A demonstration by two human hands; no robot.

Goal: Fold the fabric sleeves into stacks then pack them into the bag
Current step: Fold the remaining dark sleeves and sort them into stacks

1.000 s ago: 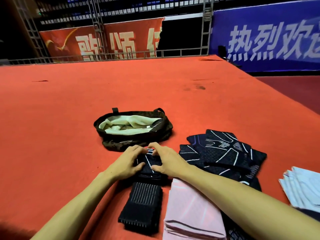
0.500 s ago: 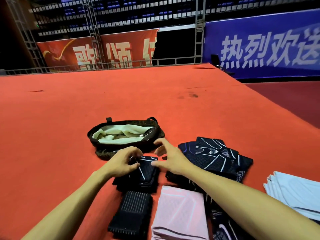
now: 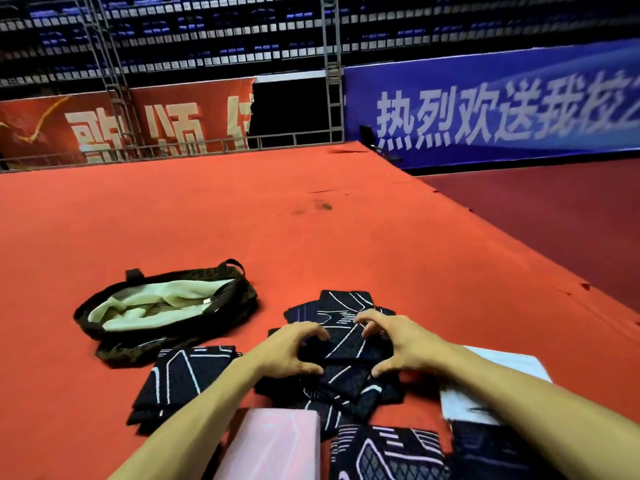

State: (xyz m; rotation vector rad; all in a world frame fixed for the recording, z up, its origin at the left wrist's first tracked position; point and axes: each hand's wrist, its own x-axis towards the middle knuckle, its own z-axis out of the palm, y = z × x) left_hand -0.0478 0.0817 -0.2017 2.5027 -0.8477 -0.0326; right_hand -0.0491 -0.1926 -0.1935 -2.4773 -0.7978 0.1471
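Both hands are on the loose pile of black sleeves [image 3: 332, 386], centre of my view. The left hand [image 3: 289, 351] and right hand [image 3: 401, 344] face each other across the top sleeve [image 3: 346, 344]. Fingers are curled over its far edge and thumbs tucked at the near edge, so I read it as a medium-width grasp on that one sleeve from both sides. I can't tell if it's lifted clear of the pile.

The pile lies on the red carpet [image 3: 311, 244], spread out and unfolded, with white line patterns showing.

The folded black stack [image 3: 180, 379] sits just left of the left forearm, its far corner near the bag. The bag [image 3: 242, 292] is further out on the left, lying open with pale green lining visible.

The pink stack [image 3: 273, 441] is at the bottom edge, between the forearms. A mesh-patterned black sleeve [image 3: 388, 452] is just right of it. The white sleeves [image 3: 502, 367] are on the right, partly under the right forearm.
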